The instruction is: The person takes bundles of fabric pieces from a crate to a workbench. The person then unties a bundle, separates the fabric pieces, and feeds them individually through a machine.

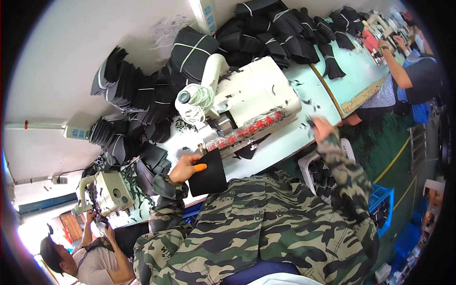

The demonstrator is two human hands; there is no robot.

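Black panel held slantwise before the near left end of the sewing machine

The flat black panel [211,176] is in front of the near left end of the white sewing machine [261,90]. Its long axis runs from that end back toward the camouflage jacket [251,213], leaning a little; the upper end points at the machine, the lower end at the wearer.

The machine's red-marked front strip [247,130] lies beyond the panel and to its right. A dark scrap [245,153] rests on the pale table [280,146] at the machine's front edge. White cord [195,104] hangs coiled on the machine's raised left part, and tied black stacks [192,52] crowd the space behind it. To the machine's right front, below table level, stands a white basket [308,166].

The left hand [186,168] grasps the panel by its left edge, hiding part of it, with an orange finger cover [200,167] laid across the face. The right hand [323,129] is raised off the machine's right end, forearm up from below; it is blurred, and whether it grips anything cannot be told.
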